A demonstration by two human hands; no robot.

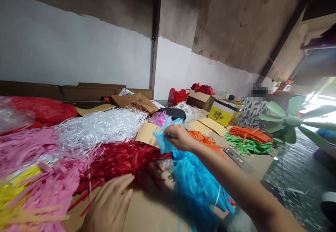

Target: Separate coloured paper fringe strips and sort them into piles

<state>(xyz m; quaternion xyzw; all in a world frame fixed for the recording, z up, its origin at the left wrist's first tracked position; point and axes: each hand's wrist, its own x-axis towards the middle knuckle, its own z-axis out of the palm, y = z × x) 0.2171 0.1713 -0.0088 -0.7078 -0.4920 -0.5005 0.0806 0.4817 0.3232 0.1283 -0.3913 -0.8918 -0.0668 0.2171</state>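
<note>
My right hand [180, 137] is closed on a small bunch of light blue strips [164, 139], lifted over the table's middle. Below it lies a large heap of blue strips [194, 179], bound by a thin white tie near its lower end. My left hand [107, 204] is low in the view, over the bare cardboard [149, 207], its fingers stretched out and nothing visible in them. Just beyond its fingertips spreads a pile of dark red strips [120, 158]. Pink strips [60, 186] and yellow strips [23, 183] lie to its left.
White stringy strands [102, 125] are heaped behind the red pile. Orange bundles [249, 134] and green bundles [244, 144] lie right, near a phone [236, 158]. A yellow box [224, 113] stands behind them. A green-bladed fan [292, 120] is at the right edge; a person [253, 109] is beyond.
</note>
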